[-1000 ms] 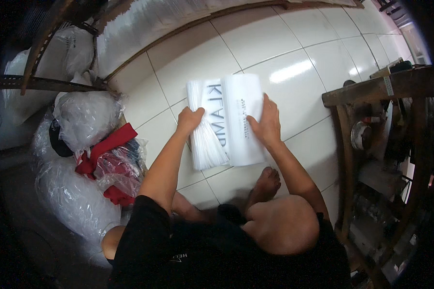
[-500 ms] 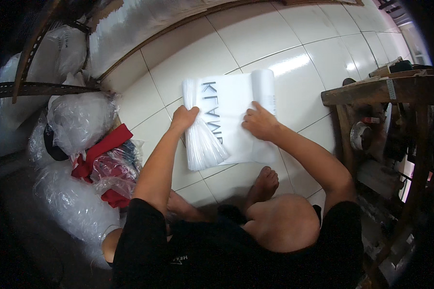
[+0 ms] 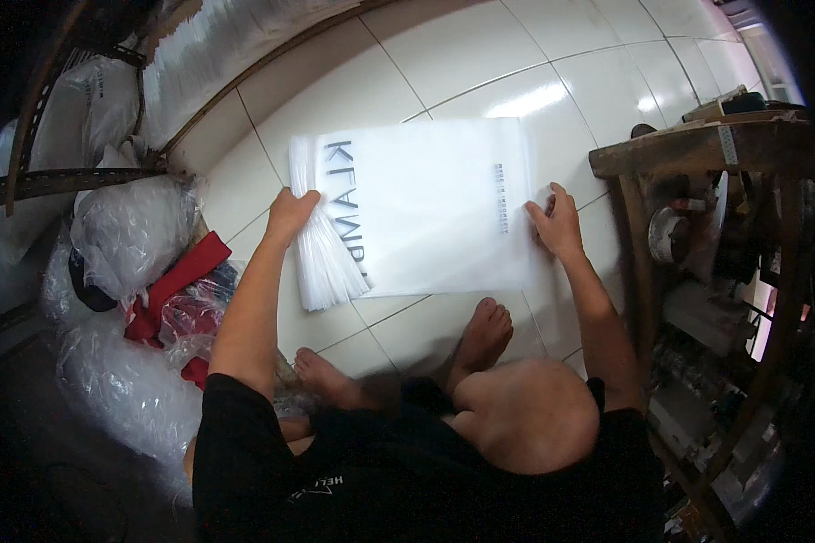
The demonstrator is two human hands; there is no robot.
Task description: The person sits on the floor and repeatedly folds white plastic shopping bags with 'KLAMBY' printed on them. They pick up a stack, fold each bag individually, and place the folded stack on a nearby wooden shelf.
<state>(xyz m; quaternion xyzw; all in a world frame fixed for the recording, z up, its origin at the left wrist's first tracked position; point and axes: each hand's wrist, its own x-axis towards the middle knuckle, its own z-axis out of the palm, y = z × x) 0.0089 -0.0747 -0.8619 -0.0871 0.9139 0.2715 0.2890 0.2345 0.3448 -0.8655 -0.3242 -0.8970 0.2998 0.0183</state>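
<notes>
A stack of translucent white plastic bags (image 3: 426, 208) with dark printing lies flat on the tiled floor in front of me. Its left end is folded over into a fanned bundle of pleats (image 3: 321, 262). My left hand (image 3: 294, 215) is closed on that folded end, thumb on top. Beside the stack's right edge is my right hand (image 3: 557, 222), its thumb and forefinger apart and nothing visibly gripped. Its other fingers are partly hidden.
Clear plastic sacks (image 3: 136, 380) and a red cloth (image 3: 181, 285) are piled at left. A wooden bench (image 3: 697, 145) stands at right, with a round metal object (image 3: 668, 235) beneath. White stacked material (image 3: 235, 54) lines the far left. My bare feet (image 3: 484, 330) are close to the stack.
The rolled right part of the bags now lies flat, spread to the right. My right hand has moved right, off the bags. My left hand still grips the folded end; the view has shifted slightly.
</notes>
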